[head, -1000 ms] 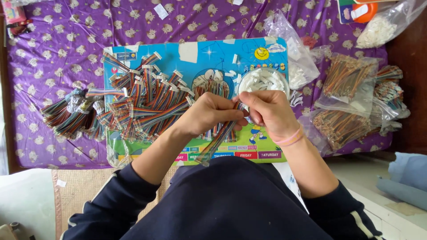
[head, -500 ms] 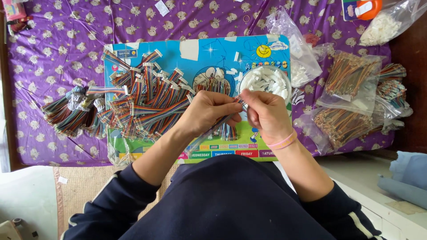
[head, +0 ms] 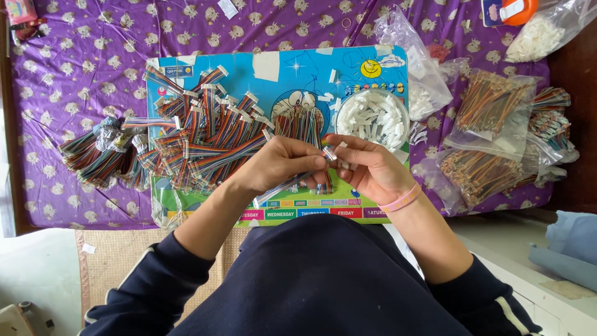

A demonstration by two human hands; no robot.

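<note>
We pinch a ribbon cable (head: 287,185) in our left hand (head: 277,163) while our right hand (head: 367,169) pinches a white connector (head: 329,152) at its two-o'clock end, bowl (head: 372,116) close at twelve for refills.

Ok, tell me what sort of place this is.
Probably a home piecework spot, not a factory: a purple patterned cloth, a child's cartoon board as work surface, heaps of rainbow ribbon cables, bagged cables.

Premises appear domestic — a home used for piecework assembly, not a fitted workshop. Work lies on a purple cartoon-print bedsheet (head: 93,74) with a children's picture board (head: 292,74) as working surface, a woven mat (head: 118,255) alongside. Stock — ribbon-cable bundles (head: 199,143), white connector housings in a bowl (head: 373,115), clear plastic bags (head: 491,109) — is heaped loosely.
</note>
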